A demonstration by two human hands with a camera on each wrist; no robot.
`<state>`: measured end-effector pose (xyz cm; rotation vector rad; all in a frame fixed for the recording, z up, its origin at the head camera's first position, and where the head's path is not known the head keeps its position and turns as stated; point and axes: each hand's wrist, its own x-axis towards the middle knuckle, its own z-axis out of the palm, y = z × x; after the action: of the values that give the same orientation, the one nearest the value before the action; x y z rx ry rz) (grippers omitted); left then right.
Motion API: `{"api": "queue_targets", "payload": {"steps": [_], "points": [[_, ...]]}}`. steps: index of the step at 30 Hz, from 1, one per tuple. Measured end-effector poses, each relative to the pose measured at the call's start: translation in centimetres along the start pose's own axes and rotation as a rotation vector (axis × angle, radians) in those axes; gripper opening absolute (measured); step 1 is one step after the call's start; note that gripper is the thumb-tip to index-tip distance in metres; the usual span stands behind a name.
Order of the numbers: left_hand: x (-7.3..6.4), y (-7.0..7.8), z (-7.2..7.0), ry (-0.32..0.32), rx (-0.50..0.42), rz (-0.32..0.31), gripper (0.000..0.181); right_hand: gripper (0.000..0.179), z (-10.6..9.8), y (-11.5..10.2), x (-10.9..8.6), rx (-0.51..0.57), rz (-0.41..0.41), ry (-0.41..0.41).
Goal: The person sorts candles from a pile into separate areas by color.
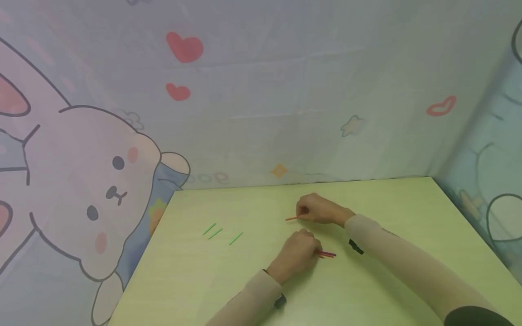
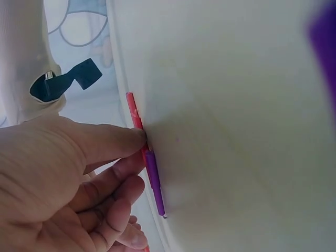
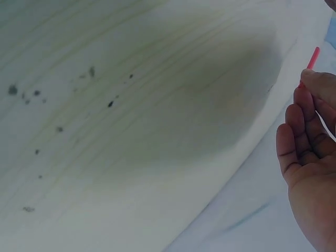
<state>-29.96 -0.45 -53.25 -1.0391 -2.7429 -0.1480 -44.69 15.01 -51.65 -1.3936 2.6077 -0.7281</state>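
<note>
Purple stick (image 2: 156, 186) and red sticks (image 1: 327, 256), held together in a small bundle, project from the left grip (image 1: 299, 250), low over the middle of the counter (image 1: 175, 285). The left grip grasps the bundle between thumb and fingers; in the left wrist view the purple stick lies alongside a red one, overlapping it lengthwise. Whether the bundle touches the counter cannot be told. The right grip (image 1: 320, 209), farther from the viewer and slightly to the right, pinches a single red stick (image 1: 291, 219), whose free end points leftward in the head view; the right wrist view shows its tip rising beyond the thumb.

Three green sticks (image 1: 215, 234) rest on the left part of the counter, well apart from both hands: two lie side by side, the third a little to their right, all slanting in much the same direction. Both forearms wear pale sleeves (image 1: 408, 262), with a dark strap (image 1: 356, 246) near each wrist. Behind the counter hangs a pale backdrop (image 1: 265, 90) printed with a rabbit (image 1: 77, 181), hearts (image 1: 185, 47) and stars. A blurred purple shape (image 2: 326, 50) enters the left wrist view at its right edge.
</note>
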Motion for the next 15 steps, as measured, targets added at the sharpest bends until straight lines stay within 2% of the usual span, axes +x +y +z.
{"api": "queue_targets", "payload": {"steps": [9,15], "points": [[-0.03,0.1,-0.68,-0.022,-0.036,-0.009,0.013,0.011,0.56,-0.02,0.79,-0.015,0.031,-0.025],[-0.06,0.0,-0.63,-0.036,0.037,0.034,0.009,0.012,1.1,0.03,1.05,-0.022,0.044,-0.034]]}}
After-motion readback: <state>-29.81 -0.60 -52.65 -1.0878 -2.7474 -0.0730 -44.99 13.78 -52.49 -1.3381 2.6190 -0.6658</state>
